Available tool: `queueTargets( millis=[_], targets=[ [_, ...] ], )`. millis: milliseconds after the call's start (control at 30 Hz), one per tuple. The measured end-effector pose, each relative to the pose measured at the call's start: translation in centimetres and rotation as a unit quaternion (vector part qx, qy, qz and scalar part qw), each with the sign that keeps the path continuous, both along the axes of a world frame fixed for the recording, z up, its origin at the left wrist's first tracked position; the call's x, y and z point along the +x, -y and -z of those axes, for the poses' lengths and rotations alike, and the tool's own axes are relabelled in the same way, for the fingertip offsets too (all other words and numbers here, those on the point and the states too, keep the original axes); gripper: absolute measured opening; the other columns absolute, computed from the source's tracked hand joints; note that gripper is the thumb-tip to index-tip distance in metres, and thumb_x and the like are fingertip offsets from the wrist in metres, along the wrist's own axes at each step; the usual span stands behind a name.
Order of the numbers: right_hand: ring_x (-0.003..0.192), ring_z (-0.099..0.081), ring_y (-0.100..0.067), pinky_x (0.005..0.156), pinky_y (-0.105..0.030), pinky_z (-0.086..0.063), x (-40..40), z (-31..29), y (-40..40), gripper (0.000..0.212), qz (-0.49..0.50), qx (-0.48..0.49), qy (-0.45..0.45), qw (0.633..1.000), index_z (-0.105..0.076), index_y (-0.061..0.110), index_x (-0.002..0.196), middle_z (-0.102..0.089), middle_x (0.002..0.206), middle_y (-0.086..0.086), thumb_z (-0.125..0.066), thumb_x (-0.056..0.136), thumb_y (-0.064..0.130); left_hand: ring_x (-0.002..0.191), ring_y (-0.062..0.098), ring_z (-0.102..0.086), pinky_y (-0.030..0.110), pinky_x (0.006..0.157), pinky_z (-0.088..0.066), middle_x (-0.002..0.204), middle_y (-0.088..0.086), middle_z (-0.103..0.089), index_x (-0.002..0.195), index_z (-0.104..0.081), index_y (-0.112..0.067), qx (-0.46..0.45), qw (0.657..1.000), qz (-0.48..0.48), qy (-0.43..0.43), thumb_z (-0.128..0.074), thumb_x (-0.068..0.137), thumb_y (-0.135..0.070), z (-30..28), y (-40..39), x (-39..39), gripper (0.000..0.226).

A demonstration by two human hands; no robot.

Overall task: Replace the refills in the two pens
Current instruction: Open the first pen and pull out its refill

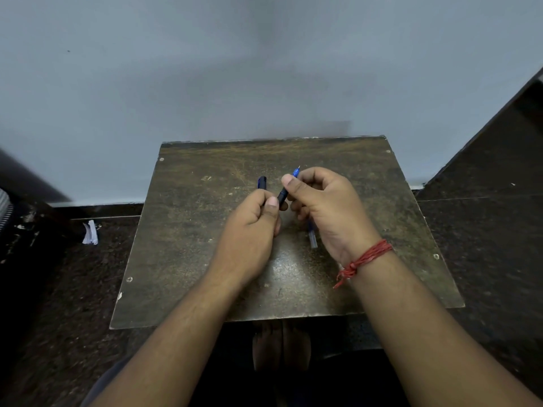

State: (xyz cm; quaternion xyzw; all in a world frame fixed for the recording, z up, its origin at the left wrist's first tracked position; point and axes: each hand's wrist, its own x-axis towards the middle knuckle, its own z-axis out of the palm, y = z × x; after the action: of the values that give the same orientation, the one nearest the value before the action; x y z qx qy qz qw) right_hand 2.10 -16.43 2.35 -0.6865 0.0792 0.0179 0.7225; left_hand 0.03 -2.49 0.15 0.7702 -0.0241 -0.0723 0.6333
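Head view. At the centre of the frame, above a worn brown surface (pixel 188 230), the left hand (pixel 249 227) is gripping a dark blue pen barrel (pixel 262 182), its fingers curled round it and the barrel's open end pointing up. Just right of it, the right hand (pixel 320 204) is pinching a black grip section (pixel 283 195) with a blue tip between thumb and fingers. A clear pen piece (pixel 312 239) is lying on the surface beneath the right hand. A red thread (pixel 364 259) is circling the right wrist.
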Motion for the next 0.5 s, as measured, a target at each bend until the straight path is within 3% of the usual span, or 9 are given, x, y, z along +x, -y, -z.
queueTargets(
  millis=[100, 267, 500],
  targets=[
    [0.052, -0.058, -0.009, 0.051, -0.025, -0.043, 0.2, 0.2, -0.2, 0.016, 0.009, 0.038, 0.009, 0.999, -0.061, 0.01, 0.081, -0.064, 0.061, 0.001, -0.07, 0.091, 0.018, 0.046, 0.008, -0.034, 0.03, 0.049, -0.027, 0.062, -0.005, -0.047, 0.085, -0.055, -0.02, -0.019, 1.0, 0.01, -0.007, -0.041, 0.099, -0.041, -0.2, 0.1, -0.2, 0.029],
    [0.057, -0.052, -0.02, 0.049, -0.025, -0.04, 0.6, 0.7, 0.0, 0.017, 0.01, 0.06, 0.017, 0.998, -0.061, 0.013, 0.076, -0.058, 0.067, -0.01, -0.073, 0.089, 0.014, 0.041, 0.006, -0.023, 0.019, 0.041, -0.02, 0.059, -0.002, -0.041, 0.092, -0.057, -0.01, -0.149, 0.985, 0.027, -0.081, -0.039, 0.108, -0.023, -1.1, 0.2, -0.2, 0.027],
    [0.057, -0.051, -0.023, 0.051, -0.027, -0.04, 0.9, 0.9, 0.1, 0.011, -0.015, 0.1, 0.05, 0.994, -0.064, 0.011, 0.08, -0.058, 0.069, -0.013, -0.07, 0.089, 0.011, 0.04, 0.005, -0.02, 0.015, 0.038, -0.019, 0.055, -0.003, -0.037, 0.093, -0.054, -0.008, -0.2, 0.973, 0.049, -0.102, -0.035, 0.108, -0.022, -1.9, 0.2, -0.4, 0.029]
  ],
)
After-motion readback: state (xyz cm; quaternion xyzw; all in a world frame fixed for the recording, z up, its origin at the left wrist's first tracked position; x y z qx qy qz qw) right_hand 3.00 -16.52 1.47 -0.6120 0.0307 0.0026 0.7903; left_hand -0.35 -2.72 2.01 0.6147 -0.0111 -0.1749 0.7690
